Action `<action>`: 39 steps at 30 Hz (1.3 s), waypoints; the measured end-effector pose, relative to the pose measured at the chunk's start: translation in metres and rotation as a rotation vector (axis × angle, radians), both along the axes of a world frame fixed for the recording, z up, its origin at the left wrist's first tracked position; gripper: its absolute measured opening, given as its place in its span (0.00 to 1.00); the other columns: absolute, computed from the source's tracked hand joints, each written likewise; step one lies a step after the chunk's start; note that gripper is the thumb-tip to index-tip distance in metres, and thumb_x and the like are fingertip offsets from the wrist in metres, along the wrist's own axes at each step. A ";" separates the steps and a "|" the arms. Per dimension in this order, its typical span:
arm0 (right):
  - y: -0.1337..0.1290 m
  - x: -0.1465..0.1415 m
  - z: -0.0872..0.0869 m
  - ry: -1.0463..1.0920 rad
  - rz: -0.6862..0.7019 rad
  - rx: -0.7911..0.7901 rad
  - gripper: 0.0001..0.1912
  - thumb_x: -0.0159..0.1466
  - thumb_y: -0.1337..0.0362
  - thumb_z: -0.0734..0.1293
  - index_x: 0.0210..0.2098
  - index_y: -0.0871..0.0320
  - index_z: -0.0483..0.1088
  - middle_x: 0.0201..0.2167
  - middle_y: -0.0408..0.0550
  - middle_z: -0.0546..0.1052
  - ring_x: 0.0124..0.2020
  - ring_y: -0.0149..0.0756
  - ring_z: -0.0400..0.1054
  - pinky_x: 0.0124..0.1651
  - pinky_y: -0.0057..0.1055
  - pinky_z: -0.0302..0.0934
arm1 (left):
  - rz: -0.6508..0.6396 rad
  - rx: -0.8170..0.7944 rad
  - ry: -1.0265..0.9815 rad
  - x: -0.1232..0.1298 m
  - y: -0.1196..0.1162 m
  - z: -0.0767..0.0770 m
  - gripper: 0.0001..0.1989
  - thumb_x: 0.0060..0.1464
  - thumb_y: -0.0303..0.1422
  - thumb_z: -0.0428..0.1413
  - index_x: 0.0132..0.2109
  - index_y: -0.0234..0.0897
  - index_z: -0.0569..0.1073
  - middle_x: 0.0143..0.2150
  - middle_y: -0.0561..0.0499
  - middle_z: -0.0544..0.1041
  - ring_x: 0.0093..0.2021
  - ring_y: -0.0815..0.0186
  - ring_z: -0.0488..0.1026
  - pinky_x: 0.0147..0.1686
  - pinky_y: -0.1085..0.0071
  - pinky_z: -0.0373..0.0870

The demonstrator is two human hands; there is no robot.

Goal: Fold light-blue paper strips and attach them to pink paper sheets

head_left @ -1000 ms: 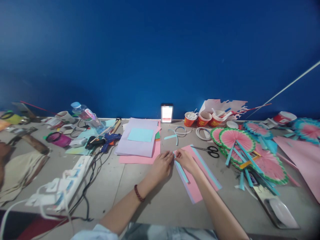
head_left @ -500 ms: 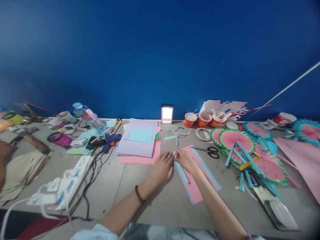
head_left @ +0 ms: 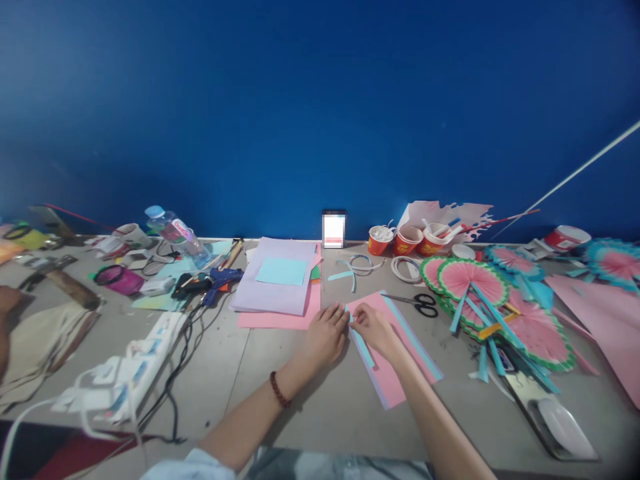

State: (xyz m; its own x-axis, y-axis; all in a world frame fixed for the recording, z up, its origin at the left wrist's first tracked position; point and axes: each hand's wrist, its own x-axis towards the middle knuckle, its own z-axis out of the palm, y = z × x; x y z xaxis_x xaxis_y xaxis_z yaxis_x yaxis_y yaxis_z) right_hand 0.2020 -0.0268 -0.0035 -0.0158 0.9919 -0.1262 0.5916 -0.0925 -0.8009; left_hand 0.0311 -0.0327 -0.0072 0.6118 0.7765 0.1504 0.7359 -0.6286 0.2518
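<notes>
A pink paper (head_left: pixel 393 363) with lilac and blue bands along its long edges lies slantwise on the table. My left hand (head_left: pixel 327 332) rests flat beside its upper left corner, fingertips at the blue strip. With finger and thumb pinched together, my right hand (head_left: pixel 373 327) grips the upper part of the light blue strip (head_left: pixel 364 348), which runs along the paper's left edge. Black-handled scissors (head_left: pixel 425 305) lie just right of the paper, their blades near its top edge.
Lilac sheets (head_left: pixel 280 297) lie behind my left hand. Red cups (head_left: pixel 407 240) stand at the back; pink paper fans (head_left: pixel 473 283) are piled right. At left are a glue gun (head_left: pixel 217 283), bottle (head_left: pixel 183 233), power strip (head_left: pixel 145 367) and another person's hand (head_left: pixel 10 300).
My right hand's fingers have shifted slightly down and curled more at the blue strip. My left hand has hardly moved.
</notes>
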 end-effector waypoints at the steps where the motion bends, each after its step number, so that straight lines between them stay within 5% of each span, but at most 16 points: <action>1: -0.004 0.001 -0.002 0.054 -0.007 0.006 0.09 0.51 0.67 0.66 0.32 0.56 0.63 0.26 0.42 0.71 0.28 0.34 0.68 0.34 0.29 0.61 | 0.002 -0.003 0.002 0.000 0.000 0.001 0.25 0.56 0.27 0.48 0.61 0.33 0.64 0.62 0.43 0.67 0.64 0.55 0.59 0.60 0.57 0.58; 7: -0.031 0.009 0.000 0.232 -0.043 -0.063 0.10 0.52 0.63 0.63 0.35 0.56 0.63 0.34 0.44 0.71 0.23 0.29 0.67 0.20 0.24 0.60 | 0.004 0.006 0.001 0.001 -0.002 0.004 0.26 0.55 0.26 0.48 0.61 0.34 0.62 0.62 0.43 0.66 0.64 0.56 0.58 0.60 0.57 0.58; 11: -0.041 0.012 0.003 0.305 -0.038 -0.178 0.12 0.52 0.60 0.62 0.36 0.55 0.63 0.26 0.40 0.69 0.19 0.29 0.63 0.11 0.21 0.53 | 0.002 0.010 -0.003 0.002 -0.002 0.004 0.25 0.55 0.25 0.48 0.61 0.35 0.63 0.62 0.43 0.66 0.63 0.56 0.59 0.59 0.56 0.59; 15: -0.044 0.015 -0.005 0.385 -0.036 -0.201 0.12 0.53 0.58 0.63 0.36 0.56 0.64 0.19 0.35 0.65 0.15 0.27 0.58 0.12 0.21 0.55 | 0.002 0.014 -0.005 0.002 -0.002 0.003 0.25 0.55 0.25 0.48 0.61 0.34 0.63 0.62 0.43 0.67 0.63 0.56 0.59 0.59 0.57 0.59; 22: -0.043 0.014 -0.019 0.354 -0.044 -0.124 0.13 0.52 0.59 0.64 0.35 0.59 0.71 0.35 0.50 0.73 0.31 0.36 0.70 0.13 0.21 0.59 | -0.008 0.017 0.007 0.001 -0.002 0.004 0.25 0.56 0.25 0.48 0.61 0.33 0.63 0.62 0.42 0.66 0.63 0.56 0.59 0.59 0.57 0.58; 33: -0.042 0.010 0.002 0.380 -0.080 -0.299 0.16 0.50 0.61 0.65 0.37 0.61 0.74 0.20 0.39 0.67 0.18 0.27 0.60 0.16 0.24 0.60 | -0.006 0.013 0.011 0.001 -0.002 0.004 0.25 0.55 0.25 0.49 0.61 0.34 0.63 0.63 0.41 0.65 0.63 0.55 0.59 0.58 0.56 0.59; 39: -0.041 0.014 -0.008 0.348 -0.049 -0.271 0.16 0.52 0.61 0.64 0.37 0.62 0.75 0.17 0.39 0.67 0.16 0.27 0.61 0.18 0.25 0.59 | -0.003 0.024 0.005 0.001 -0.003 0.002 0.26 0.55 0.26 0.48 0.62 0.34 0.62 0.63 0.41 0.65 0.63 0.55 0.59 0.59 0.56 0.59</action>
